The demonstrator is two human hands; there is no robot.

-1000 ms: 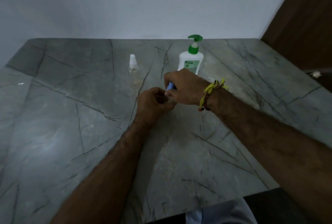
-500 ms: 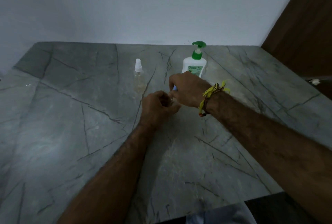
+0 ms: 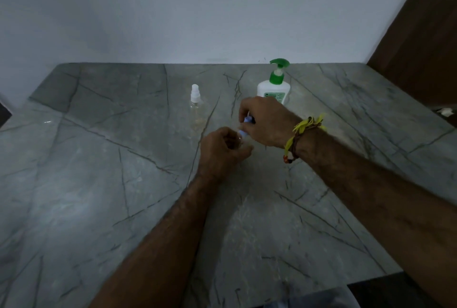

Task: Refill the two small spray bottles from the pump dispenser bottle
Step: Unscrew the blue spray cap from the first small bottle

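Observation:
My left hand (image 3: 223, 150) is closed around the clear body of a small spray bottle, mostly hidden in my fist. My right hand (image 3: 268, 122) pinches that bottle's blue spray top (image 3: 245, 127), which shows between the two hands. A second small spray bottle (image 3: 196, 107), clear with a white top, stands upright on the table to the left and farther back. The white pump dispenser bottle (image 3: 274, 87) with a green pump head stands just behind my right hand.
The grey veined stone table (image 3: 111, 184) runs to a white wall at the back. A brown wooden door or panel (image 3: 425, 35) stands at the right. A small white object (image 3: 446, 111) lies beyond the table's right edge.
More of the blue top now shows between my hands, as my right hand has lifted slightly away from the left. The camera tilted, so the scene sits lower in view.

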